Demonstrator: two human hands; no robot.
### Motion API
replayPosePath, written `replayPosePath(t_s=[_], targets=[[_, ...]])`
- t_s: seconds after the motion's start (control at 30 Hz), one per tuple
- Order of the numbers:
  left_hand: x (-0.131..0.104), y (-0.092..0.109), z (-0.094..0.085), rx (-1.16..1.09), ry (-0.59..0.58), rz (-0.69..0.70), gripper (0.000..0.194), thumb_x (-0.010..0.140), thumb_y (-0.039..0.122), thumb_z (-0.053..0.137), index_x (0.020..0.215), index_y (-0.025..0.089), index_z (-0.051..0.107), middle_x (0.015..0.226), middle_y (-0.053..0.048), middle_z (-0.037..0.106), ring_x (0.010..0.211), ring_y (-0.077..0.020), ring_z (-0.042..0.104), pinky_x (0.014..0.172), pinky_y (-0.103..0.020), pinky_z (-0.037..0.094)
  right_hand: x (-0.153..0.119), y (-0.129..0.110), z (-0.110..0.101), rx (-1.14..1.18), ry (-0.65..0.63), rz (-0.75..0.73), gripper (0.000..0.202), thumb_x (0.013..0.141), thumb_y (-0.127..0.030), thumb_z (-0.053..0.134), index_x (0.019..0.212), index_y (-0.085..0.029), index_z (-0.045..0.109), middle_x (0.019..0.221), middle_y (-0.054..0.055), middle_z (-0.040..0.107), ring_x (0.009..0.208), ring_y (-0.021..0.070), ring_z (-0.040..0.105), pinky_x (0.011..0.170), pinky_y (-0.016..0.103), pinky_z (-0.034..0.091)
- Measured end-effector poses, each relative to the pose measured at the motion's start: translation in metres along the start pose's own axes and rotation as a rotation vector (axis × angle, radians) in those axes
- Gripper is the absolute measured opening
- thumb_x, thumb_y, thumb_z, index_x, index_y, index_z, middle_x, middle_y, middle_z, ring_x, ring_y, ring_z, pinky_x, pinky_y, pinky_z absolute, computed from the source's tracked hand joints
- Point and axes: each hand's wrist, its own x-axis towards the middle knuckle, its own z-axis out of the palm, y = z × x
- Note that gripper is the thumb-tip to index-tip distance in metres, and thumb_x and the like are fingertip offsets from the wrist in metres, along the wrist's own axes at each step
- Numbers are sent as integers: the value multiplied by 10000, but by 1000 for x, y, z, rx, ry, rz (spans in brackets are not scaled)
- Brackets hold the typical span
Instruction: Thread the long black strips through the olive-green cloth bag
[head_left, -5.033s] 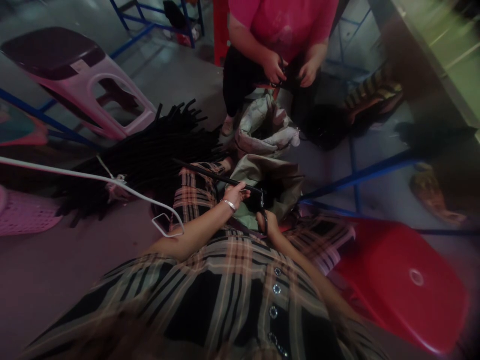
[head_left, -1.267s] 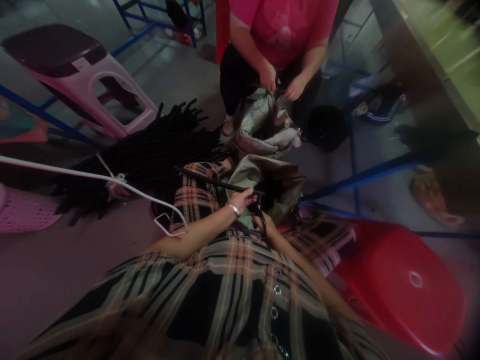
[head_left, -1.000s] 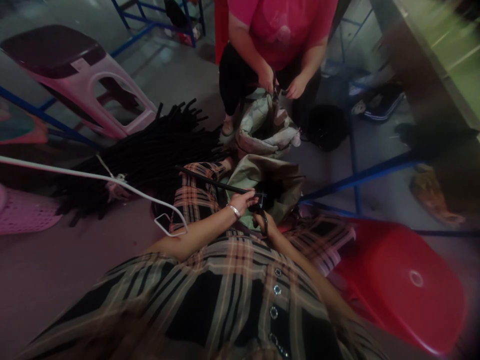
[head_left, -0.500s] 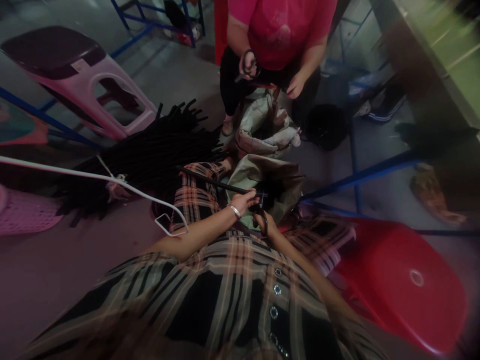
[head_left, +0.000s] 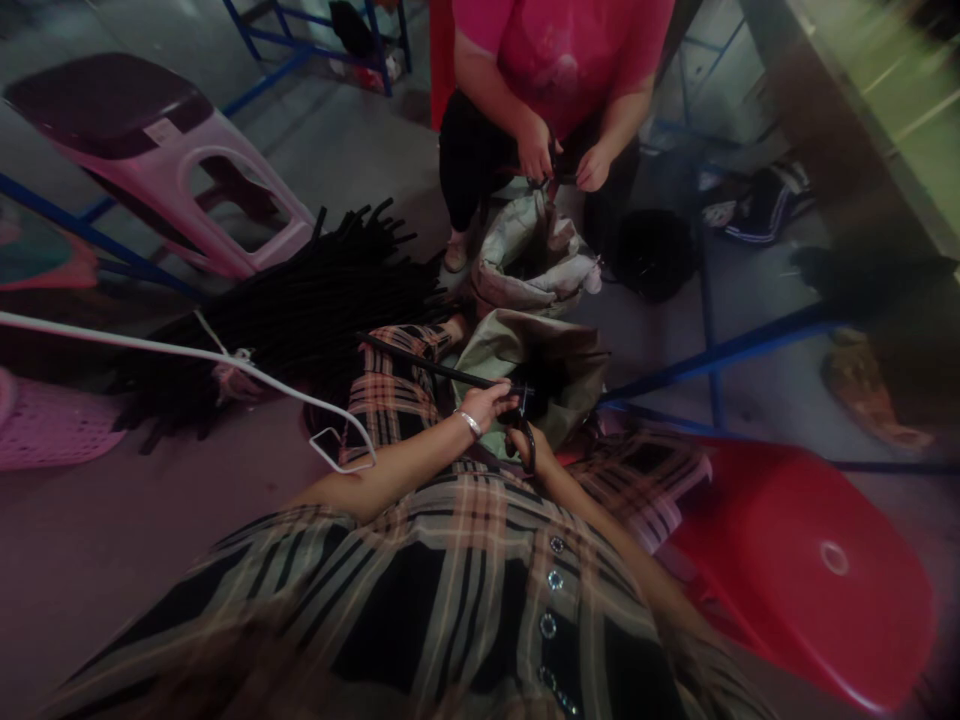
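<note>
A silver bangle is on the wrist of my left hand [head_left: 486, 402], which is closed round a long black rod [head_left: 427, 364] near its right end. The rod slants up to the left across my checked trouser leg. Just below and right of it, my right hand [head_left: 522, 440] grips black-handled scissors [head_left: 531, 448], their blades up at the rod's end. Both hands are over the near rim of an open pale sack [head_left: 480, 350], whose inside looks dark. Whether the blades touch the rod is too small to tell.
Dark rods lie in a bundle [head_left: 300, 300] at the left, near a pink stool [head_left: 225, 200]. A seated person in a pink shirt [head_left: 562, 60] works over another sack [head_left: 499, 280]. A red stool [head_left: 817, 560] stands right; a white bar [head_left: 187, 350] crosses the left side.
The other person's hand at the left has moved down and inward, nearer the other hand above the far sack. My hands hold almost the same place; the scissor blades look more closed.
</note>
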Motion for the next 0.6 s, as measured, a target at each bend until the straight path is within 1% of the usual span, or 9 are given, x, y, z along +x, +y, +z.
replayPosePath(t_s=[0.17, 0.33, 0.43, 0.6], targets=[[-1, 0, 2, 7, 2, -9, 134, 701, 64, 696, 811, 73, 621, 664, -62, 669, 566, -149, 662, 552, -246, 548, -2, -2, 0, 21, 25, 2, 219, 759, -401, 463, 693, -194, 493, 592, -13, 540, 559, 124, 498, 554, 233, 397], [-1, 0, 2, 16, -7, 3, 141, 701, 68, 701, 817, 74, 622, 659, -52, 660, 565, -146, 660, 547, -244, 546, -4, 0, 3, 77, 54, 44, 211, 736, -391, 479, 663, -192, 482, 538, -16, 517, 471, 116, 483, 463, 229, 376], [0, 0, 2, 16, -1, -2, 146, 699, 81, 711, 811, 77, 616, 654, -46, 657, 556, -143, 656, 536, -241, 543, -5, -1, 4, 71, 75, 64, 216, 736, -388, 482, 657, -188, 501, 512, -16, 511, 437, 114, 470, 435, 231, 364], [2, 2, 0, -2, -16, 3, 178, 702, 126, 737, 817, 77, 610, 660, -56, 668, 572, -156, 661, 532, -248, 546, -4, 6, 5, 54, 116, 17, 232, 742, -389, 491, 646, -181, 524, 488, -19, 495, 426, 106, 450, 424, 224, 349]])
